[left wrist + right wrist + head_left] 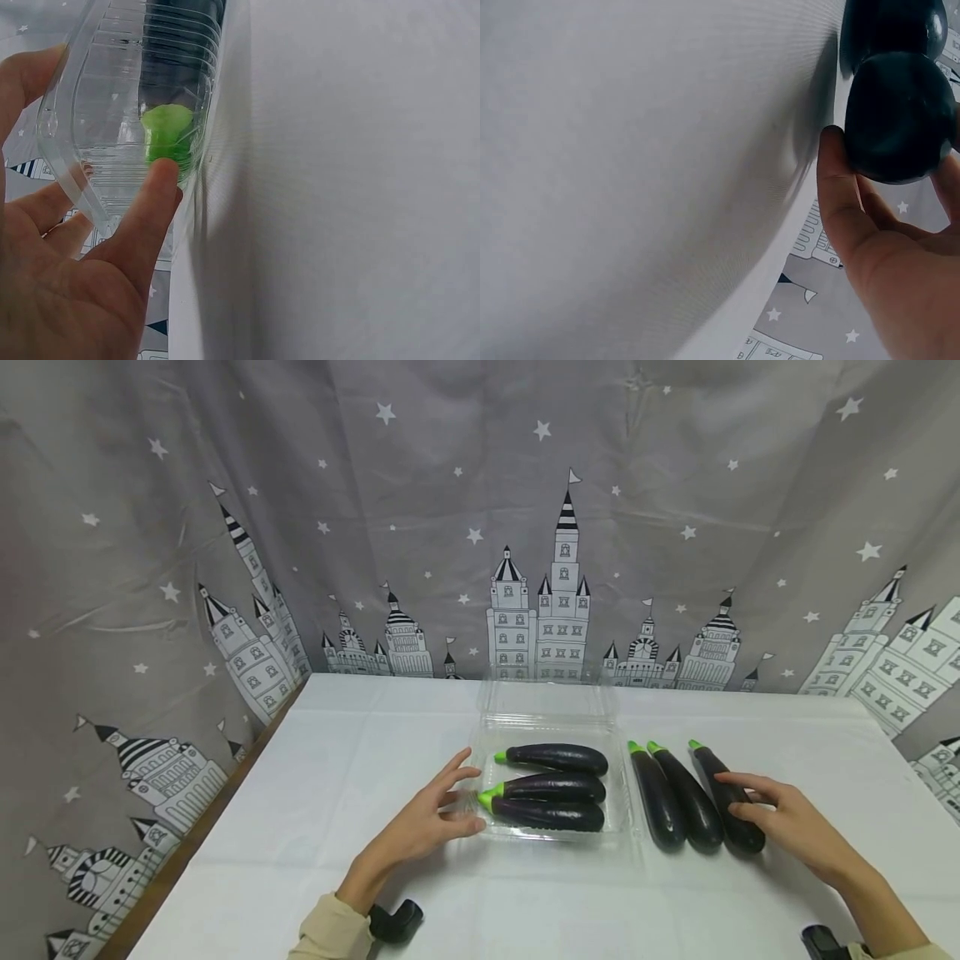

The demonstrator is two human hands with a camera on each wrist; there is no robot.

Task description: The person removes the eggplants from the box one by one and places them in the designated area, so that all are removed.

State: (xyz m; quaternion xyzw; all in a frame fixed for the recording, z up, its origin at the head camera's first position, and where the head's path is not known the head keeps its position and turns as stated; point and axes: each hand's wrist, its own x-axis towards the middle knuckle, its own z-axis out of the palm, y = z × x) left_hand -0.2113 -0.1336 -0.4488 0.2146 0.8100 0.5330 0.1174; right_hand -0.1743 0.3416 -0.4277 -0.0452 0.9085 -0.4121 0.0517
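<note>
A clear plastic clamshell container (pixel 618 814) lies with its lid (pixel 547 700) folded back. Inside are three dark eggplants with green stem ends, the front one (pixel 547 815) touching the middle one (pixel 553 787) and the rear one (pixel 558 757) apart. At the container's left side, my left hand (pixel 420 827) spreads its fingers, thumb against the clear wall. Three more eggplants lie to the right of the container. My right hand (pixel 795 827) holds the rightmost eggplant (pixel 742 831), thumb and fingers about its sides in the right wrist view.
Two loose eggplants, the left one (pixel 658 802) and its neighbour (pixel 693 802), lie side by side between the container and my right hand. White cloth (pixel 300 827) covers the table. A grey curtain (pixel 420 527) printed with castles and stars hangs behind it.
</note>
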